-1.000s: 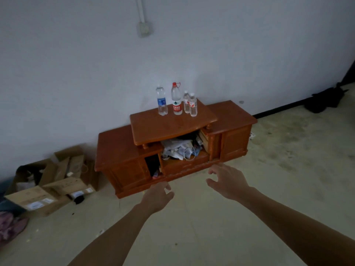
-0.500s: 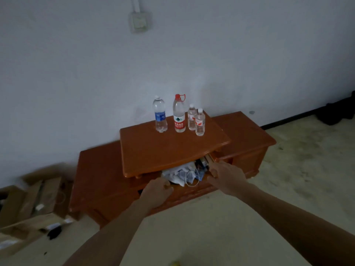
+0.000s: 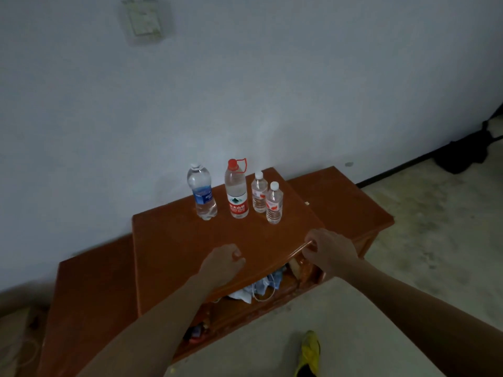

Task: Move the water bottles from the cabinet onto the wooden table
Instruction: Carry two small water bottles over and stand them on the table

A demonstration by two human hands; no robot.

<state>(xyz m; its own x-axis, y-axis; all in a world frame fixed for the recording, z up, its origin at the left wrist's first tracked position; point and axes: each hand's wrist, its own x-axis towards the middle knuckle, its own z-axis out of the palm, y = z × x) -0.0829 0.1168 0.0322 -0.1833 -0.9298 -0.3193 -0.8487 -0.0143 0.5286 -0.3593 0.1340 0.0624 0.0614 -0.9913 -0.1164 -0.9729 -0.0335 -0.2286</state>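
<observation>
Several water bottles stand upright at the back of the raised top of a low wooden cabinet (image 3: 174, 240): a blue-label bottle (image 3: 202, 192), a taller red-label bottle (image 3: 236, 190) with a red cap and loop, and two small bottles (image 3: 259, 192) (image 3: 274, 203). My left hand (image 3: 221, 263) hovers over the front of the top, fingers loosely curled, holding nothing. My right hand (image 3: 330, 251) is at the top's front right edge, fingers curled, with nothing in it. Both hands are well short of the bottles.
Below the raised top an open compartment holds crumpled bags and a white cord (image 3: 261, 287). Lower side sections of the cabinet extend left (image 3: 89, 303) and right (image 3: 343, 200). A yellow shoe (image 3: 309, 352) is on the concrete floor. A dark bag (image 3: 462, 153) lies by the wall.
I have stepped closer to the cabinet, which now fills the lower view. Both hands rose from in front of the compartment to the front edge of the top.
</observation>
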